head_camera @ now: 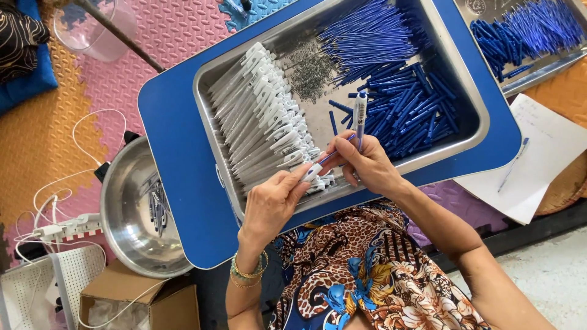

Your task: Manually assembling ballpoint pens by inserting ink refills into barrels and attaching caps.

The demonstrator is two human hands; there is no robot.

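At far left, a steel bowl [131, 214] holds a few finished pens. Over the near rim of the metal tray [208, 85], the left hand [272, 205] pinches a white pen barrel [312, 172], and the right hand [367, 165] grips a blue refill [333, 156] plus a spare pen [359, 116]. Keeping barrel and refill in line should let the refill slide in cleanly.

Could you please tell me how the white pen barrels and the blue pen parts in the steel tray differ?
The white pen barrels are long, pale and lie lined up in a neat fanned row on the tray's left. The blue pen parts are shorter, dark blue and heaped loosely on the right. Both lie in the same steel tray.
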